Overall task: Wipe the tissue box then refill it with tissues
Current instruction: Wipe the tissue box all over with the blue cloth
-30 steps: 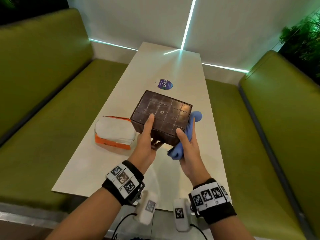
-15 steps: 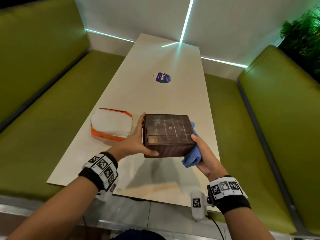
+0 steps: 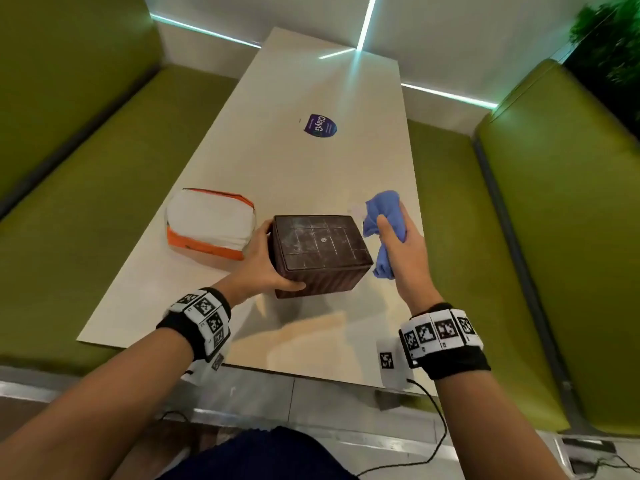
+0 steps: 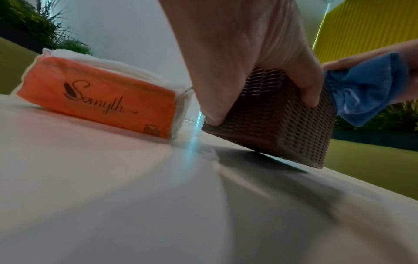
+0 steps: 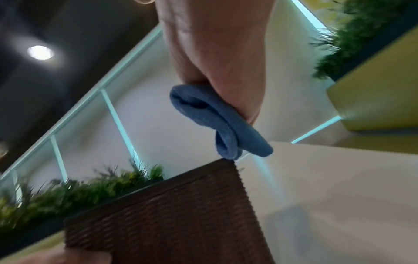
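A dark brown woven tissue box (image 3: 320,254) (image 4: 273,121) (image 5: 172,219) sits bottom-up near the table's front, tilted with one lower edge on the table. My left hand (image 3: 263,268) (image 4: 260,71) grips its left side, thumb across the near face. My right hand (image 3: 398,237) (image 5: 217,71) holds a bunched blue cloth (image 3: 384,223) (image 4: 366,89) (image 5: 217,123) just right of the box, apart from it. An orange-and-white pack of tissues (image 3: 211,225) (image 4: 99,100) lies on the table left of the box.
The long cream table (image 3: 311,168) carries a purple sticker (image 3: 320,125) farther back. Green bench seats (image 3: 86,209) run along both sides. White wall panels with lit seams (image 3: 363,26) close the far end. Plants (image 3: 613,39) stand at the right.
The box came down from a raised tilt toward the table. My right hand left the box's right side and drew off to the right with the cloth.
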